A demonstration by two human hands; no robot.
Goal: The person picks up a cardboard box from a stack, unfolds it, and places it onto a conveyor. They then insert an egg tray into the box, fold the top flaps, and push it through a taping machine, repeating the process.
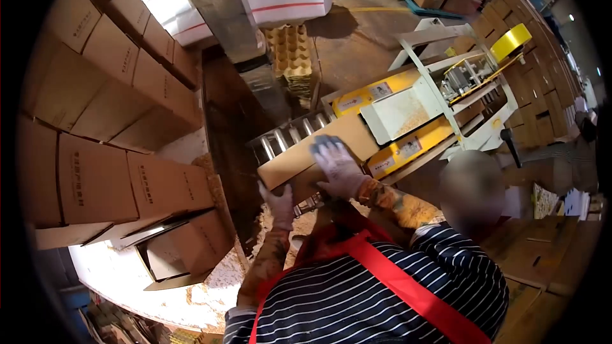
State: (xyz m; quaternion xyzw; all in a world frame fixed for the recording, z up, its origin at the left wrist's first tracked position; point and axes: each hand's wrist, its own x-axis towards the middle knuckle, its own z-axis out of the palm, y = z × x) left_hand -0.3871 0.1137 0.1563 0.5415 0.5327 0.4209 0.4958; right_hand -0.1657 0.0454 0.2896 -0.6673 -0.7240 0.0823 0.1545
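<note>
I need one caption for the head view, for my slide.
Beside a taping machine, a gloved right hand rests on a cardboard box over metal rollers, the left hand at its corner.

Chinese characters (77, 179) on stacked cartons (115, 99), labels (381, 90) on yellow machine panels (436, 134): too small to read.

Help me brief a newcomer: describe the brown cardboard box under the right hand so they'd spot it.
Find the white-framed, yellow-panelled machine at upper right. Follow its metal rollers left to the long brown cardboard box on them. Unlike the printed brown cartons stacked at left, its visible sides look plain; the pale-gloved right hand lies on it.
</note>
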